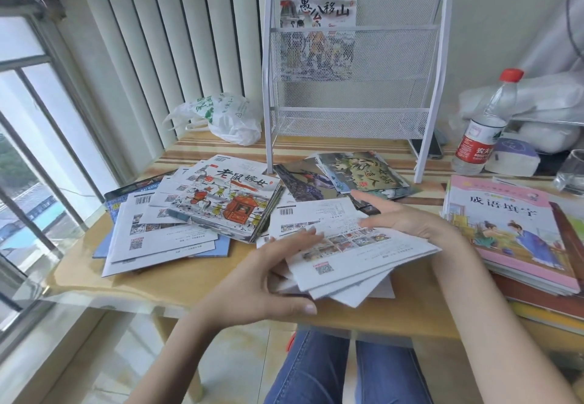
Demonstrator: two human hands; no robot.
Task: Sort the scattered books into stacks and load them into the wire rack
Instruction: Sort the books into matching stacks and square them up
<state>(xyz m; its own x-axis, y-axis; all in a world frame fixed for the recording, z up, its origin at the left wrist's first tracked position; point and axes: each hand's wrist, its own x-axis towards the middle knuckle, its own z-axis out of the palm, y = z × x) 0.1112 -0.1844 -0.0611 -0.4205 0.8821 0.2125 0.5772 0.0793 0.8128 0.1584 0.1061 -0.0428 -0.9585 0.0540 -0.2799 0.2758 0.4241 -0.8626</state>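
Several books: thin fanned stack (354, 255) at the surface's (177, 274) front edge, rack (350, 65) behind
hands: left (268, 280) curled round stack's corner, right (407, 217) flat on top
risk: loose fan, books could slide off the edge

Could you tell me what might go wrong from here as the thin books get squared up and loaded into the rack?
1. The fanned stack of thin books sits between the left hand and right hand; its lower sheets overhang the table edge and could slip off.
2. The water bottle and glass stand beside the wire rack; a reaching arm might knock them over.
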